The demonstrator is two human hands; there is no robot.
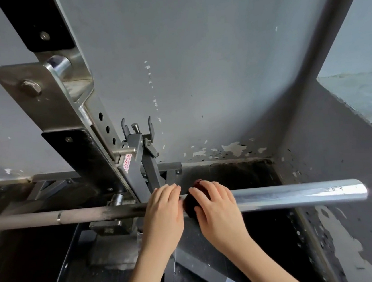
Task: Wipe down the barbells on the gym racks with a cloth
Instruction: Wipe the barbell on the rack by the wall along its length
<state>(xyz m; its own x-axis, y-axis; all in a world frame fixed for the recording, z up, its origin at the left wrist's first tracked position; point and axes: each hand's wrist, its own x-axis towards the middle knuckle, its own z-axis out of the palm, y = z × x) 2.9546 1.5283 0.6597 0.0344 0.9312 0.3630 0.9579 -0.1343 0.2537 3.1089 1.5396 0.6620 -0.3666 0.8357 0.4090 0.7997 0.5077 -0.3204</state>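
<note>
The barbell [96, 214] runs level across the view, its dull grey shaft reaching the left edge and its chrome sleeve [302, 193] ending in a free, rounded tip on the right. That tip stops short of the dark side wall [343, 146], so there is bare, open sleeve from the right hand out to the end. Behind the bar a strip of dark floor [242, 174] separates it from the grey back wall [194, 58] (paint flaking along its foot). The left side is tighter: the steel rack upright [77, 107] slants down from the upper left, and a grey bar catch [140, 146] with a red-and-white label [127, 163] stands just behind the bar, right beside the left hand.

Both forearms come up from the bottom edge, palms down. The left hand [162, 213] sits where shaft meets sleeve, its fingers close together and bent over the top of the bar; the thumb is hidden, so how firmly it grips cannot be told. The right hand [218, 209] is just beside it on the inner end of the sleeve, fingers spread a little and curled over a dark red cloth [188, 204], thumb low on the near side. The cloth is bunched against the sleeve, showing between the two hands and poking out past the right fingertips
</note>
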